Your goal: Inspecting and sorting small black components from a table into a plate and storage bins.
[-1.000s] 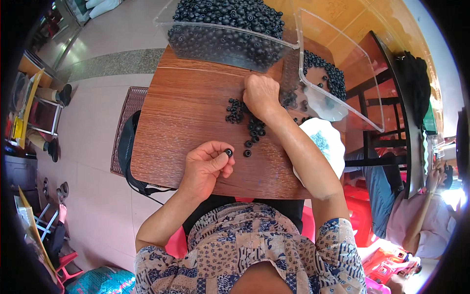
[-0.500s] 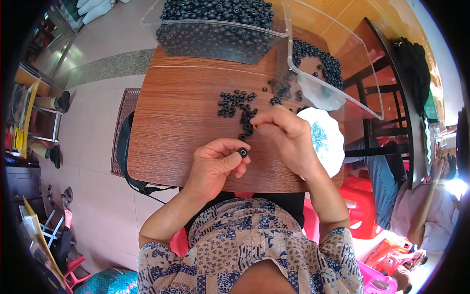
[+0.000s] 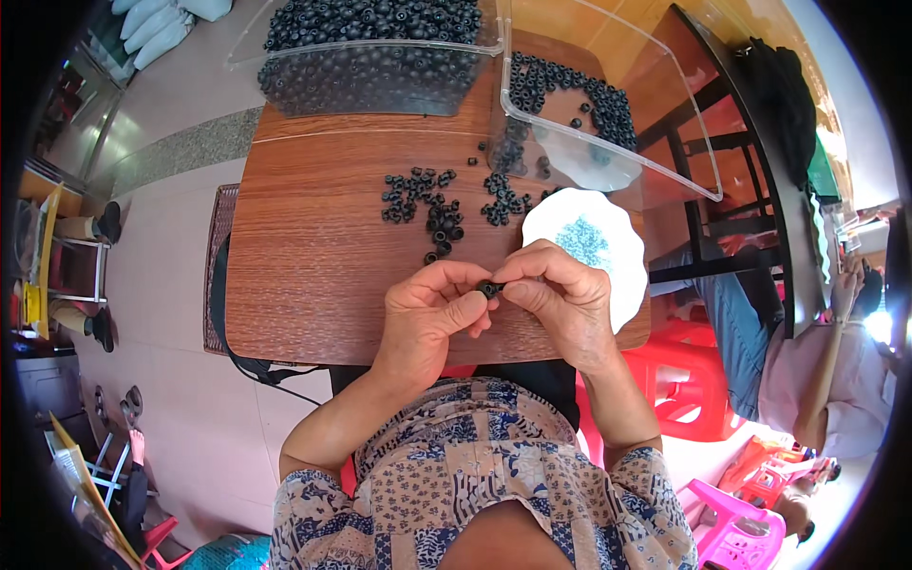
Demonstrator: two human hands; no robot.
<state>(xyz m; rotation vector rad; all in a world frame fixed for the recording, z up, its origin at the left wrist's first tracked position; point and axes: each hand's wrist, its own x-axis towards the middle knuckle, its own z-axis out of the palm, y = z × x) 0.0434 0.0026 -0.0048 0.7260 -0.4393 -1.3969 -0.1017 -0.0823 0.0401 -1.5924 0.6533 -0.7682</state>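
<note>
Right over the near part of the desk [image 3: 304, 266], the left hand [image 3: 423, 309] grips a small ring-shaped black piece [image 3: 487, 289] between thumb and fingers. Meeting it from the other side, the right hand [image 3: 565, 299] has its thumb and forefinger pinched on a dark stub [image 3: 500, 286]; whether that stub belongs to the piece or is a separate part is too small to tell. Beyond the hands, loose black pieces [image 3: 408, 195] lie in two groups, a few trailing toward the left hand. A white scalloped plate [image 3: 622, 266] with a bluish patch sits just beside the right hand. Farther off, one clear box [image 3: 498, 47] is heaped with black pieces; more show through a second clear box [image 3: 670, 188] next to it.
</note>
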